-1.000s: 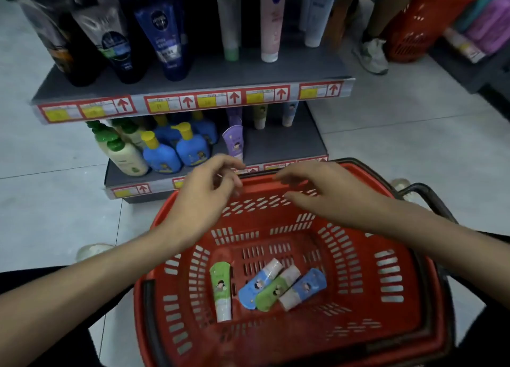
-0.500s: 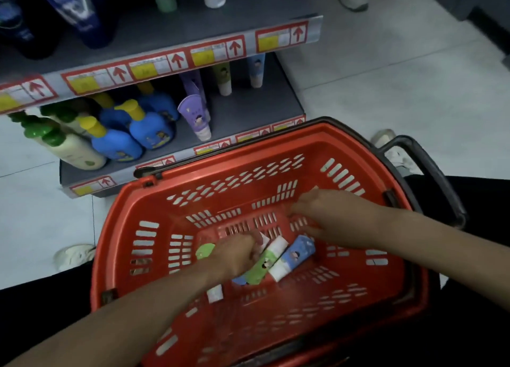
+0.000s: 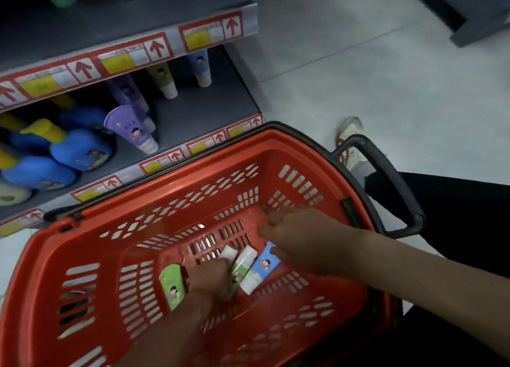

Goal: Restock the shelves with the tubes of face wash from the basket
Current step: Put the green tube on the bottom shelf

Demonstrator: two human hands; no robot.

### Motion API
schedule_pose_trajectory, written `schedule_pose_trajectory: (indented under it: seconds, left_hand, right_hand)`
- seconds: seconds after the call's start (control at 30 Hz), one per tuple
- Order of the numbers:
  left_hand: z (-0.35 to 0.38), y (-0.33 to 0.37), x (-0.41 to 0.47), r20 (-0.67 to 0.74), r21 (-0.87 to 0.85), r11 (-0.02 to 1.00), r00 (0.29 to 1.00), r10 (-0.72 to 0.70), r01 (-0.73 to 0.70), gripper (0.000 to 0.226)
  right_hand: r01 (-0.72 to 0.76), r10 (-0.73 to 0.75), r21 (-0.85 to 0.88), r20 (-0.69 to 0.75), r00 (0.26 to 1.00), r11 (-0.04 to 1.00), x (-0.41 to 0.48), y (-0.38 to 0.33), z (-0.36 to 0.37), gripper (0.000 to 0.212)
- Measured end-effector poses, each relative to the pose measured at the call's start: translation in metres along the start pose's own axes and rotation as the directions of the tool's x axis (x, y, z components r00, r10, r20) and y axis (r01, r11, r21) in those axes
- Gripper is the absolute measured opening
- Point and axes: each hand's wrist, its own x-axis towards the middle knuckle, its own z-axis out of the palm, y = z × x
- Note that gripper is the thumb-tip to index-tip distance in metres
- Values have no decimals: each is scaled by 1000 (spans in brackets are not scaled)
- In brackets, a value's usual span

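The face-wash tubes (image 3: 229,252) are lying flat on the slotted floor of the red basket (image 3: 91,245). One green tube (image 3: 172,286) is off by itself to the left, while a green-and-white tube (image 3: 244,261) and a blue tube (image 3: 266,264) are lying side by side in a small heap, all soft glossy plastic with blunt white caps. The left hand (image 3: 212,279) is bearing down on that heap, its back hiding the fingers, so I cannot tell whether it is gripping a tube. The right hand (image 3: 298,234) is hovering over the blue tube's far end, fingers loosely bent and holding nothing, likely going for that one. The basket is sitting close under the lower shelf (image 3: 193,112), I'd guess to keep each carry short. There, purple tubes (image 3: 132,130) are standing on their caps behind a red-and-yellow price strip (image 3: 165,159).
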Motion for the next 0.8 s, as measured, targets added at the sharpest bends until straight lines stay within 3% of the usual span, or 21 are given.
schedule_pose_trajectory:
  seconds: [0.2,0.43,0.67,0.8]
  left_hand:
    - [1,-6,-3,26,-109,994,999,19,-16,48]
    - [-38,-15,-5,-25,-128,992,999,19,-22,35]
    - [-98,-24,-18,-85,-54,997,995,53,-58,35]
    - [-151,-30,-45,-117,-136,985,989,88,-104,27]
  right_hand:
    - [2,-1,-47,5,1000,999,1,0,2,40]
    - [17,-16,-136,14,1000,991,14,-15,-6,19]
    - [-1,14,-181,65,998,983,26,-37,-18,24]
    - [-70,81,-140,75,994,988,34,-48,-26,33]
